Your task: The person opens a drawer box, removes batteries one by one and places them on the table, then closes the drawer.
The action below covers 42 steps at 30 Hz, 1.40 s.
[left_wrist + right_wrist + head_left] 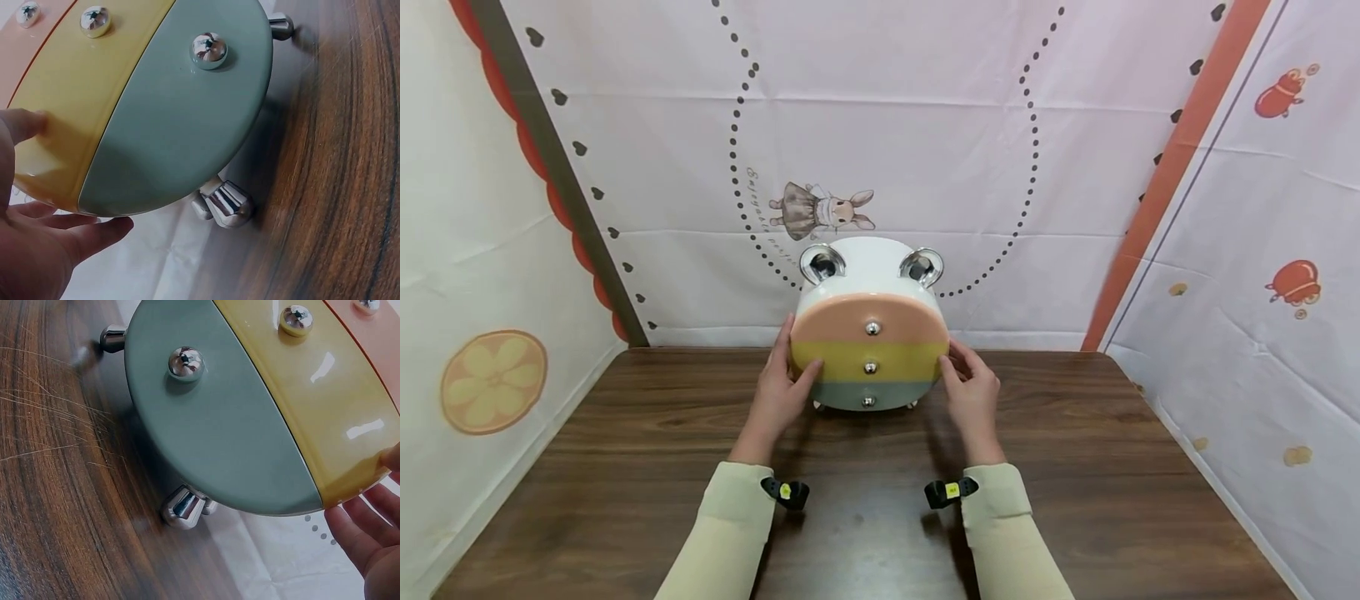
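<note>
A small oval drawer cabinet [871, 362] is in the middle of the head view, near the back of the wooden table. Its front has pink, yellow and green drawers with round silver knobs; two silver ring-shaped eyes top its white body. My left hand [777, 402] grips its left side, thumb on the yellow drawer [87, 94] and fingers along the side. On the opposite side my right hand [974, 398] holds it likewise, its thumb at the yellow front's edge. Silver feet [184, 507] show under the green drawer [206, 425]. Whether they touch the table I cannot tell.
The brown wooden table [647, 500] spreads in front and to both sides. Behind it hangs a white printed cloth [880, 150] with a rabbit figure, and similar cloth covers the left and right sides. Both wrists wear black straps with small cameras.
</note>
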Tool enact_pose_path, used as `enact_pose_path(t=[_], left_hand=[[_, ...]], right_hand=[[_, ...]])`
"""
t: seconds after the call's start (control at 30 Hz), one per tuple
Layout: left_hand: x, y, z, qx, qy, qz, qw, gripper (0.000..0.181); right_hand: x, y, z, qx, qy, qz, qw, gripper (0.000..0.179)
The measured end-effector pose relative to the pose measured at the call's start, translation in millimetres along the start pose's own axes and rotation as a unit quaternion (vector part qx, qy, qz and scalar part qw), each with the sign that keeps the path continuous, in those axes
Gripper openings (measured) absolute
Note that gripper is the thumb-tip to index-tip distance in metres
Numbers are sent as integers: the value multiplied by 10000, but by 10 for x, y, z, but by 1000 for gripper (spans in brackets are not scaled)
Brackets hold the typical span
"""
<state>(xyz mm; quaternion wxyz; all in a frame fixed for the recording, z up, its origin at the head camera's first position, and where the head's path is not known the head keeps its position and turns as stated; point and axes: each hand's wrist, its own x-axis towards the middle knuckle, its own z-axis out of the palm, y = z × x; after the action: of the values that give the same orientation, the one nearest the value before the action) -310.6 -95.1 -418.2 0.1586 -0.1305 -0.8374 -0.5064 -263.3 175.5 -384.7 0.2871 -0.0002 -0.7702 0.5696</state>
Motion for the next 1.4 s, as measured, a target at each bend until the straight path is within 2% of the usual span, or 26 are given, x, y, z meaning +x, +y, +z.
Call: enact_pose_path(t=[0.13, 0.27, 0.37, 0.57, 0.73, 1.17, 1.23, 1.4], left_hand=[[-47, -11, 2, -55, 20, -71, 10000, 77], [-91, -27, -30, -47, 118, -193, 9997, 76], [-99, -40, -41, -37, 111, -185, 9998, 75], [-89, -34, -32, -114, 53, -175, 9998, 75], [-70, -4, -20, -227, 33, -142, 9996, 75], [-20, 6, 14, -289, 3, -29, 9996, 74], [-19, 4, 18, -303, -1, -10, 9995, 74], [-26, 6, 26, -253, 14, 20, 9997, 73]], right_hand=[[-4, 15, 5, -31, -99, -16, 9999, 31], [54, 200, 71, 136, -185, -81, 9997, 30], [100, 353, 106, 243, -92, -133, 9996, 28], [116, 411, 86, 172, 106, -394, 9990, 25], [120, 371, 60, -11, 313, -659, 9973, 22], [126, 190, 10, -25, 763, -1083, 9912, 24], [115, 134, 11, 0, 770, -1069, 9913, 24], [13, -176, -11, -67, 770, -1134, 9905, 23]])
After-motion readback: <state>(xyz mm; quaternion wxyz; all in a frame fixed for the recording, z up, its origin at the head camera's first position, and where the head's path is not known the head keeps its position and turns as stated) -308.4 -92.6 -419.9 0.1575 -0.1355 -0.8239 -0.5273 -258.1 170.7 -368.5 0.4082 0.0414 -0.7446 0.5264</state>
